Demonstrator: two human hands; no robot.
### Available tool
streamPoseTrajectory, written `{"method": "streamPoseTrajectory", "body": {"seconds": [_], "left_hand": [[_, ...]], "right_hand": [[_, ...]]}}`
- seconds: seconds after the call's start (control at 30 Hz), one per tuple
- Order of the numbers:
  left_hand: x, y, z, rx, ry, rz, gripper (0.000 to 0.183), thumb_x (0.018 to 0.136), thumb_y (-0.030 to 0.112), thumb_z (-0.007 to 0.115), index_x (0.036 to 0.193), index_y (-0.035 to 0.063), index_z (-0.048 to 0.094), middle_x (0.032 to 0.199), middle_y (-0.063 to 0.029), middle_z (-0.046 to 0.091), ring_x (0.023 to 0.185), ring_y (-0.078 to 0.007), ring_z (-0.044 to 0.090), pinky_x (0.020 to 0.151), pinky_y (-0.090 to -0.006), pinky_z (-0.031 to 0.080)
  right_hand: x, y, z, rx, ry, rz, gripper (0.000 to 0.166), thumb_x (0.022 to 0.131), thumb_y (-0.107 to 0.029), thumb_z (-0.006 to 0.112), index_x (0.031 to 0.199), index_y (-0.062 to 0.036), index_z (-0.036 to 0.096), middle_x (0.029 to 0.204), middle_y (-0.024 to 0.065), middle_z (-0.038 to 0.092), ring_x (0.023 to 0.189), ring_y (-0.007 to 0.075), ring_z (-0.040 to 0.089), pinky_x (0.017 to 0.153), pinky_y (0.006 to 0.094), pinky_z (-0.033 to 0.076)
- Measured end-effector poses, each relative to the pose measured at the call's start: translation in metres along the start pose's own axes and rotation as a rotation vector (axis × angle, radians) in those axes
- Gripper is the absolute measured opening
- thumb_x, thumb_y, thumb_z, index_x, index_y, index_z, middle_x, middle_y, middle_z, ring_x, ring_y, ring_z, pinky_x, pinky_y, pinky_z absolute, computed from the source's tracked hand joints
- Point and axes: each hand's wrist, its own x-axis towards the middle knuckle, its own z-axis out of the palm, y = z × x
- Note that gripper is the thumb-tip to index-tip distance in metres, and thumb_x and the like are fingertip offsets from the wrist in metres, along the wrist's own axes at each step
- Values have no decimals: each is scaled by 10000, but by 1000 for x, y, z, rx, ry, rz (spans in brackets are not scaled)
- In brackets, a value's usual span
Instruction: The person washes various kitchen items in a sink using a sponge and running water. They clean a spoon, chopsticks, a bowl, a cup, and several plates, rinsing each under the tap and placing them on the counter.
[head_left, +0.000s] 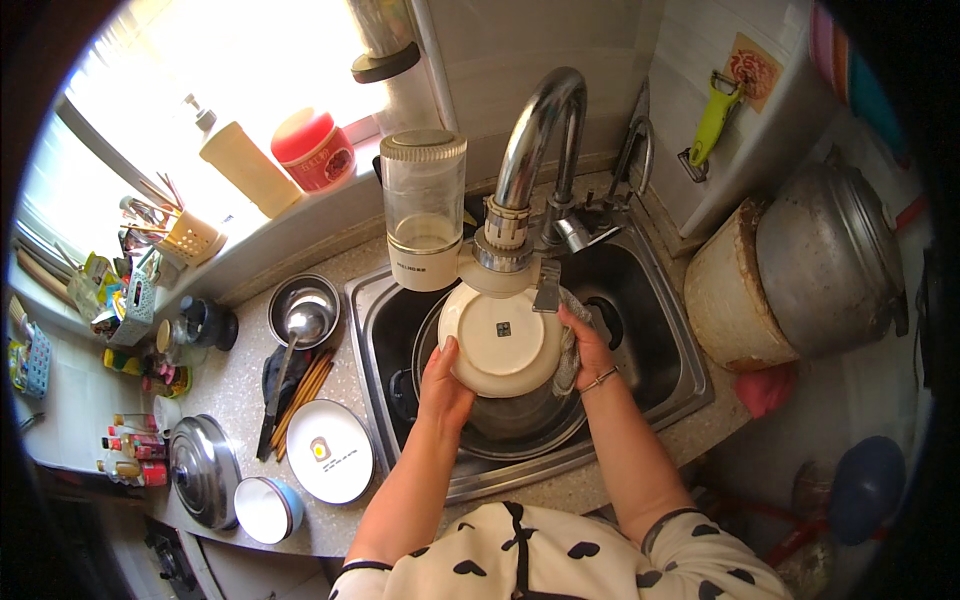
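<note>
A cream plate (501, 367) is held bottom side up over the sink, beneath the faucet's filter head (499, 274). My left hand (444, 390) grips its lower left rim, thumb on the underside. At the right rim my right hand (589, 346) holds a grey dishcloth (570, 352) against the plate. Below the plate, a wide dark pan (517, 442) with black side handles sits in the stainless steel sink (690, 375). Whether water is running cannot be told.
Left of the sink are a white plate (330, 480), a blue bowl (270, 510), wooden chopsticks (304, 405), a metal bowl (274, 300) with a ladle (304, 324), and a pot lid (202, 472). A chrome faucet (536, 112) arches overhead. A large metal pot (829, 262) stands at right.
</note>
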Motion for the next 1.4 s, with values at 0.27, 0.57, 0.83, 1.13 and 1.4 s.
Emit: {"method": "streamPoseTrajectory", "body": {"seconds": [0.27,0.57,0.83,1.13,1.4], "left_hand": [[11,-7,-3,8,69,-99,436,934,351,456,1284,92,433,1270,-54,508,1173,-217,474,1016,-387,348],[-1,2,12,-44,-5,-83,420,891,273,556,1257,99,447,1244,-37,526,1155,-199,490,982,-381,383],[-1,2,17,-37,-139,-43,494,841,109,578,1298,111,390,1280,-39,487,1179,-209,466,999,-395,358],[-8,0,8,117,-136,-124,595,754,63,637,1289,145,389,1243,-36,486,1145,-223,469,951,-437,394],[-10,15,10,89,16,-168,554,857,409,545,1304,144,353,1297,-94,400,1170,-313,424,903,-480,424]], "right_hand": [[6,-3,14,-19,45,-131,350,843,-236,619,1140,-57,568,1068,57,616,950,180,589,830,323,473],[16,1,6,105,55,-174,341,882,-255,559,1152,-46,555,1104,77,607,995,206,581,883,344,458],[21,1,1,119,0,-259,374,904,-290,524,1186,-45,530,1152,84,587,1050,214,557,933,357,430],[15,2,10,155,-38,-221,380,900,-293,531,1189,-47,528,1159,79,583,1054,214,555,932,358,428],[-11,-2,39,-364,95,-384,310,856,-223,614,1084,-14,594,1018,42,625,886,144,588,778,291,462]]}}
